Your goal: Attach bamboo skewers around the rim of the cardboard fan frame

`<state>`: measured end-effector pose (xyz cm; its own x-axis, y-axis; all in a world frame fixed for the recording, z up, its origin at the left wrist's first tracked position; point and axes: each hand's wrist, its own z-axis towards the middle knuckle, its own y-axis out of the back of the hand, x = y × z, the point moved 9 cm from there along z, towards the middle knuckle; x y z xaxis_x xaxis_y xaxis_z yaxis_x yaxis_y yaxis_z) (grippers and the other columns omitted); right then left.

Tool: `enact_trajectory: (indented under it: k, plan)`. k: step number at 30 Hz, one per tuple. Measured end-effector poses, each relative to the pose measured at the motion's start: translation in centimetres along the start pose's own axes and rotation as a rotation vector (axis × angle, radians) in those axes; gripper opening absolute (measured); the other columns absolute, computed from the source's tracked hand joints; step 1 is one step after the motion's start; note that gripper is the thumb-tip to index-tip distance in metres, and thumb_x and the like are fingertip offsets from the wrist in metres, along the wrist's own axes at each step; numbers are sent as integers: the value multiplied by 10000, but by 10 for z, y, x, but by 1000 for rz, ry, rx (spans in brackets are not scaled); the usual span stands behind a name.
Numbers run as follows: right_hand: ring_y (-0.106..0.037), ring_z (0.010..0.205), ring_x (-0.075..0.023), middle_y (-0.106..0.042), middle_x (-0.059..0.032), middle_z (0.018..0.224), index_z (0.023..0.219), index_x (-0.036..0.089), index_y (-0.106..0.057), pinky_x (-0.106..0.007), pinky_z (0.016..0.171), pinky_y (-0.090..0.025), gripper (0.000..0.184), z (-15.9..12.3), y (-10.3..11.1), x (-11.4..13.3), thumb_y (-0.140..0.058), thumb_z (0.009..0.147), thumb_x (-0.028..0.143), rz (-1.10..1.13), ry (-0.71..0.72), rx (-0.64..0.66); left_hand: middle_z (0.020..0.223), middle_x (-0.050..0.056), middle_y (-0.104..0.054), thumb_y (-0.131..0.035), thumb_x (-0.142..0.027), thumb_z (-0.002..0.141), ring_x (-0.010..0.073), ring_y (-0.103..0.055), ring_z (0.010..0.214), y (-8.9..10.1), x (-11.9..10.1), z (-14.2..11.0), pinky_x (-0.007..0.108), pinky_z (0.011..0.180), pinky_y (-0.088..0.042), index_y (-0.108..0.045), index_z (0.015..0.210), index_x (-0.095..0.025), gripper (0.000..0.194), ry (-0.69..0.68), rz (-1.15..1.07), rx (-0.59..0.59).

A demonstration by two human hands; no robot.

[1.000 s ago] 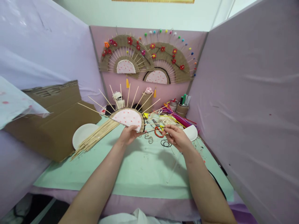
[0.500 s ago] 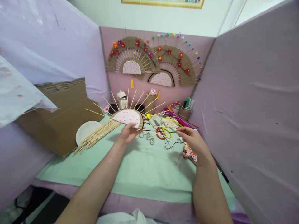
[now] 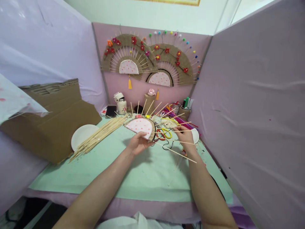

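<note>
My left hand (image 3: 139, 144) grips the lower right edge of a half-round cardboard fan base (image 3: 140, 126), its thumb on the pink spotted facing. Thin wooden sticks (image 3: 160, 108) fan out from its curved rim, and a dark cord edges that rim. To the right, my right hand (image 3: 184, 135) pinches the black cord (image 3: 166, 134), which runs taut from the base's right corner. Sticks pass close by these fingers. A loose loop of the cord hangs or lies below, near red and yellow scissors (image 3: 164, 133).
A bundle of sticks (image 3: 100, 135) rests across a white paper plate (image 3: 81, 135) at left, before a cardboard sheet (image 3: 52, 117). Behind stand a white bottle (image 3: 121, 105), a cardboard tube (image 3: 149, 103) and a pen holder (image 3: 185, 111). Two finished fans (image 3: 176, 57) hang on the back panel.
The fan base has turned clockwise, its right-hand sticks now pointing down to the right. My right hand has come nearer to it with the cord. The view has shifted slightly.
</note>
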<state>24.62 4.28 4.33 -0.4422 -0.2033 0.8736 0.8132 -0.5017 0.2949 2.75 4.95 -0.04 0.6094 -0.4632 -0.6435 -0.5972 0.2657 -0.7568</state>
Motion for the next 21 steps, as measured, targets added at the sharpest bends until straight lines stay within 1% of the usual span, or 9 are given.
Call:
enact_trajectory:
  k: [3,5,8,11,14,17,21]
  plan:
    - [-508,575,-167,-638,-63,650,700,164,-633,-294,549,-383,429,2,2,-3,-615,626,586,36,-21,-41,853,118,-709,-503,-103,718,230,-664,839,-10,13,-3,512,926,-456,-604,913,-104,220,62,-25,73]
    - [-508,572,-169,-636,-65,640,693,165,-628,-294,543,-384,454,3,3,-5,-618,610,611,45,-24,-50,863,118,-711,-511,-105,724,233,-665,842,-14,21,-6,530,917,-453,-603,911,-111,208,117,-13,119]
    - [-498,553,-165,-617,-54,597,688,164,-631,-289,528,-379,476,4,0,-9,-624,592,630,46,-42,-32,875,109,-711,-518,-94,726,217,-670,814,-19,29,-9,500,877,-482,-600,956,-115,246,177,9,175]
    - [-492,540,-159,-600,-41,578,700,160,-637,-284,524,-376,473,3,-3,-10,-626,599,621,35,-54,-11,892,121,-710,-521,-92,733,222,-669,818,-20,34,-10,461,824,-512,-603,999,-103,279,197,42,214]
    - [-511,564,-166,-620,-54,606,687,158,-634,-288,536,-389,473,4,-1,-12,-642,582,619,44,-58,-18,925,121,-709,-542,-89,738,222,-666,832,-16,32,-8,421,810,-518,-621,986,-107,261,170,62,202]
    - [-533,597,-176,-643,-65,641,669,164,-630,-294,553,-404,467,8,2,-15,-653,569,620,54,-47,-33,923,114,-709,-577,-91,736,212,-666,827,-9,29,-5,370,805,-517,-634,961,-111,233,129,90,148]
    - [-513,565,-160,-630,-51,634,700,157,-631,-289,537,-399,448,11,10,-22,-655,592,591,64,-38,-70,890,99,-710,-595,-88,724,191,-666,790,-4,25,-3,343,782,-524,-634,956,-112,237,112,99,112]
